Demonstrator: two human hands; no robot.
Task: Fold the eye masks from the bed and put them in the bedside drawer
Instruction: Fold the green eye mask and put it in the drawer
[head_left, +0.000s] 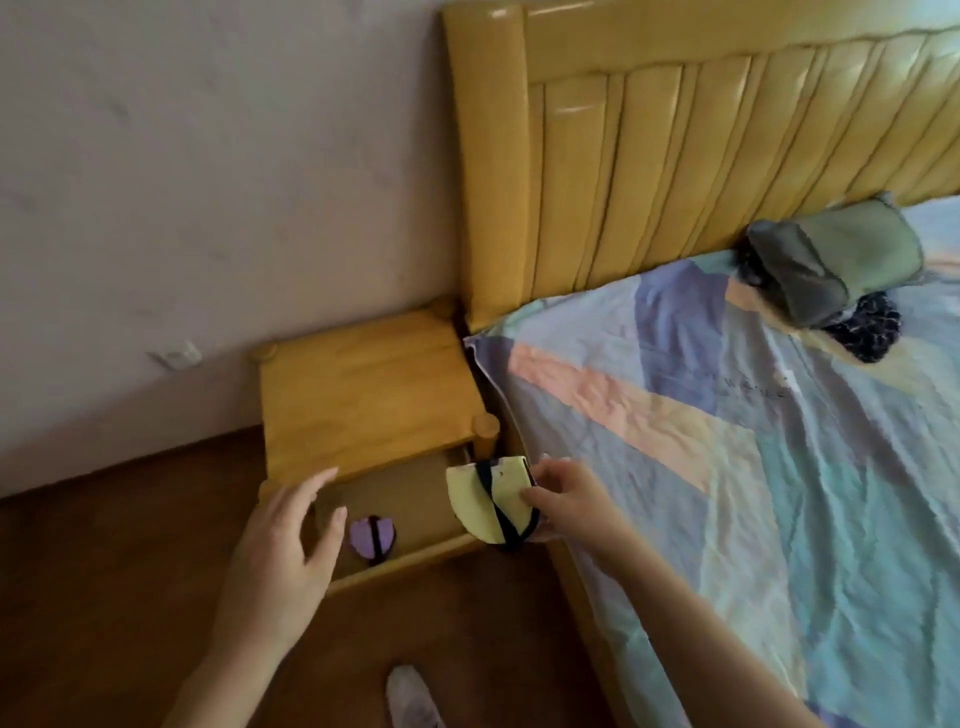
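Head view. The right hand (563, 499) has its grip clenched on a folded yellow eye mask (480, 501): pale yellow, half-round, with a black elastic strap crossing its face. The mask sits above the right end of the open bedside drawer (410, 558), just beside the bed edge. The left hand (283, 540) is released, fingers spread, over the drawer's left end; contact with the wood cannot be told. Inside the drawer lies a purple eye mask (371, 538), folded small, with a dark strap down the middle. The nightstand (363, 395) is yellow wood. Pastel patchwork sheet (727, 441) covers the bed; possibly a grey-green pouch (836, 260) near the headboard (675, 156), blurred.
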